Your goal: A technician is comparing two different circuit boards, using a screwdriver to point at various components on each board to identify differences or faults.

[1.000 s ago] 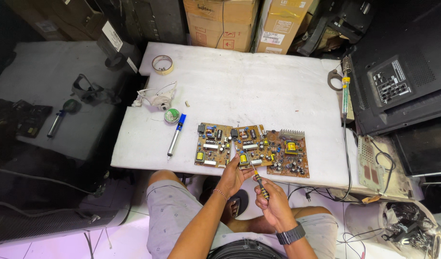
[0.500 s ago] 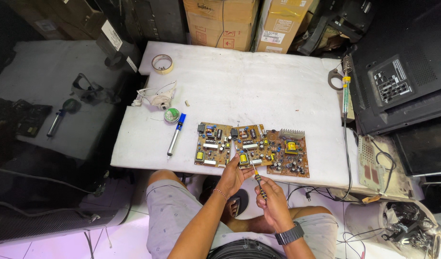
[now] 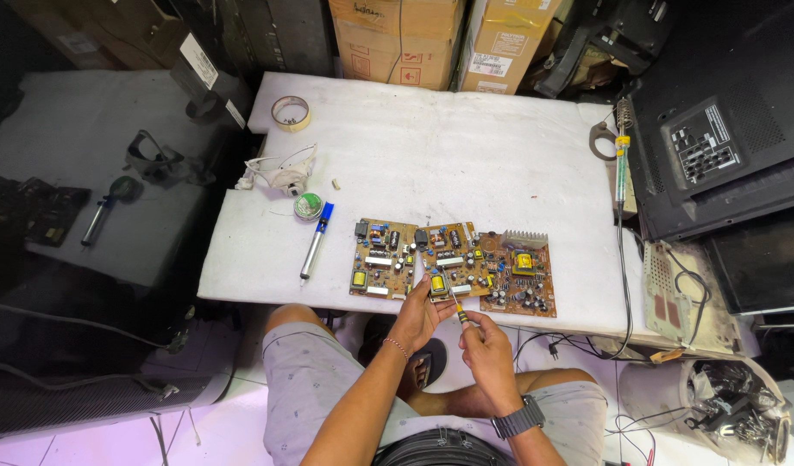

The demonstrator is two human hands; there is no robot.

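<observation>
Far left I see a pen-shaped tool (image 3: 315, 242) lying loose; my left hand (image 3: 421, 312) pinches the near edge of the circuit board (image 3: 453, 267) at the table's (image 3: 466, 164) front; my right hand (image 3: 486, 338) grips a small screwdriver (image 3: 460, 316) just beside it.

Circuit board (image 3: 453, 269): matt brown laminate, glossy plastic parts, ribbed metal heatsink. Table cover (image 3: 448, 164): white cloth, rough, creased. Boxes (image 3: 397, 39): plain brown cardboard. Watch (image 3: 517, 421): dark, matt.
</observation>
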